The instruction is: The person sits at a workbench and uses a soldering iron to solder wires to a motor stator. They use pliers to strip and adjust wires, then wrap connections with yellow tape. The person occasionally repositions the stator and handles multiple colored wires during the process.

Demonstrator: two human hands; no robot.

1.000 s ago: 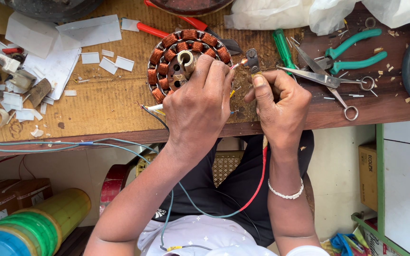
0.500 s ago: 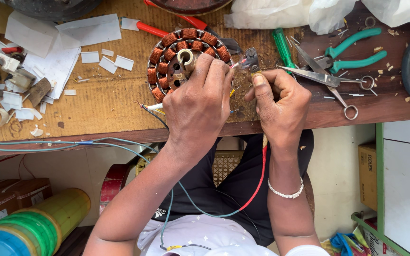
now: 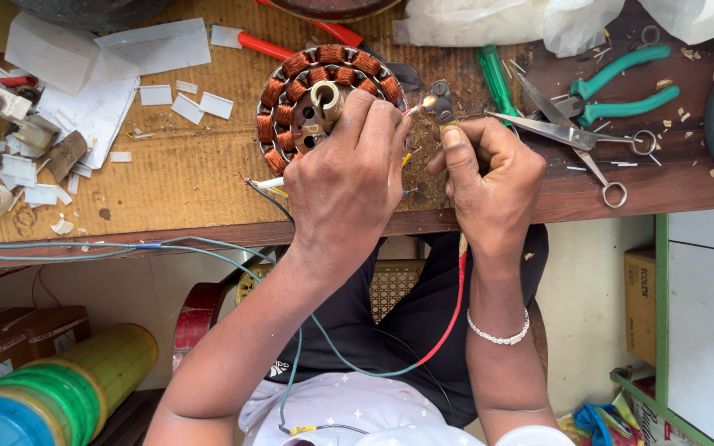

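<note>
Copper-wound stator (image 3: 307,87) beside scissors (image 3: 576,136)

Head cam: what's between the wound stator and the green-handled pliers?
Head view: a green-handled screwdriver and scissors lie between the stator and pliers.

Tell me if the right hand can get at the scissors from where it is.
Probably yes: the scissors lie bare on the bench just beside the right hand, but it is holding a lighter.

One copper-wound stator (image 3: 324,99) under the left grip. One lighter (image 3: 441,101) at the right grip. Beyond it, one green screwdriver (image 3: 496,76), one scissors (image 3: 576,139), one green-handled pliers (image 3: 617,87). Two red-handled tools (image 3: 264,45) past the stator.
</note>
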